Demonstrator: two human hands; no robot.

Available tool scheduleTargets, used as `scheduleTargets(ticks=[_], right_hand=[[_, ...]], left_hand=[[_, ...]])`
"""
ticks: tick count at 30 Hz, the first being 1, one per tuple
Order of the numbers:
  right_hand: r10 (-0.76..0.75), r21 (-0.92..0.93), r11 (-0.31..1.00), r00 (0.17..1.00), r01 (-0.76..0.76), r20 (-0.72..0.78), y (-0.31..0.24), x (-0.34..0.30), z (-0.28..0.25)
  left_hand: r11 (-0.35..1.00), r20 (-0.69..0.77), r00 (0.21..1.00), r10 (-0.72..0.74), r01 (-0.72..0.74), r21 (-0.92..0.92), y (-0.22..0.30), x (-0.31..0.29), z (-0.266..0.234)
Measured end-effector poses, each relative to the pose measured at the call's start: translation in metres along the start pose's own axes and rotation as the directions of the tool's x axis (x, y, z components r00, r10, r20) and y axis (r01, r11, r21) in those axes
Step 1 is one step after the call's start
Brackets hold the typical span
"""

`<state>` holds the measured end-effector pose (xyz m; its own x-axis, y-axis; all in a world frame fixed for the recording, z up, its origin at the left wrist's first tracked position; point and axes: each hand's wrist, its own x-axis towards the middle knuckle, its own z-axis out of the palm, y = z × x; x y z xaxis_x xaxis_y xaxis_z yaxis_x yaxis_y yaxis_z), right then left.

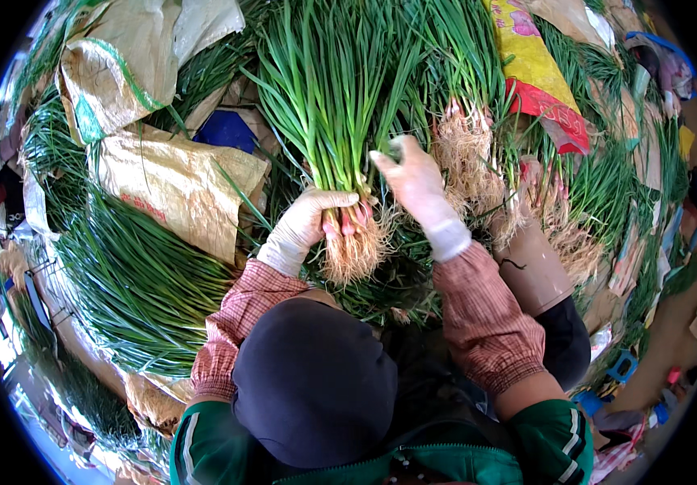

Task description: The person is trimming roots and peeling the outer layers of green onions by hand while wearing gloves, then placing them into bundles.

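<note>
My left hand point(308, 222), in a pale glove, is closed around the lower stems of a thick bunch of green onions point(328, 105). Long green leaves fan upward from the grip. Below it show pinkish bulbs and a tangle of pale roots. Just right of the stems is my right hand point(415, 179), also in a pale glove. Its fingers are partly bent and apart, with nothing visible between them. Beyond that hand lies another bunch of green onions point(466, 145), its dry-looking roots toward me.
A large heap of green onions point(138, 283) lies at the left, beside a tan woven sack point(179, 182). A yellow and red sack point(538, 69) covers greens at the upper right. My boot point(536, 263) stands beside more rooted bunches point(571, 234). A blue stool point(623, 366) sits at the far right.
</note>
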<state>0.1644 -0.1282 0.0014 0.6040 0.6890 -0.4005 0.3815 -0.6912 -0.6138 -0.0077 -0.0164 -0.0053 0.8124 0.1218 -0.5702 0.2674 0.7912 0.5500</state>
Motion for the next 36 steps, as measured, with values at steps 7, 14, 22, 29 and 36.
scheduleTargets(ticks=[7,14,22,29,36], right_hand=[[0.171,0.400,0.913,0.967,-0.083,-0.190,0.026,0.016,0.045],[0.171,0.952,-0.172,0.944,-0.253,0.281,0.031,-0.003,0.049],[0.448,0.970,0.202,0.894,-0.132,0.028,-0.003,-0.004,0.065],[0.237,0.077,0.970,0.967,-0.230,-0.097,0.062,-0.036,0.031],[-0.234,-0.072,0.953,0.865,0.294,0.444,0.107,-0.093,-0.023]], left_hand=[[0.999,0.086,0.996,-0.035,0.035,0.010,-0.006,0.005,0.004],[0.985,0.025,0.996,0.081,-0.076,-0.153,-0.007,-0.002,0.001],[0.963,0.052,0.997,0.053,-0.037,-0.268,-0.018,0.004,-0.030],[0.908,-0.024,0.955,0.295,-0.288,-0.304,-0.016,-0.018,-0.042],[0.901,0.143,0.952,0.269,-0.196,-0.388,-0.010,-0.007,-0.034]])
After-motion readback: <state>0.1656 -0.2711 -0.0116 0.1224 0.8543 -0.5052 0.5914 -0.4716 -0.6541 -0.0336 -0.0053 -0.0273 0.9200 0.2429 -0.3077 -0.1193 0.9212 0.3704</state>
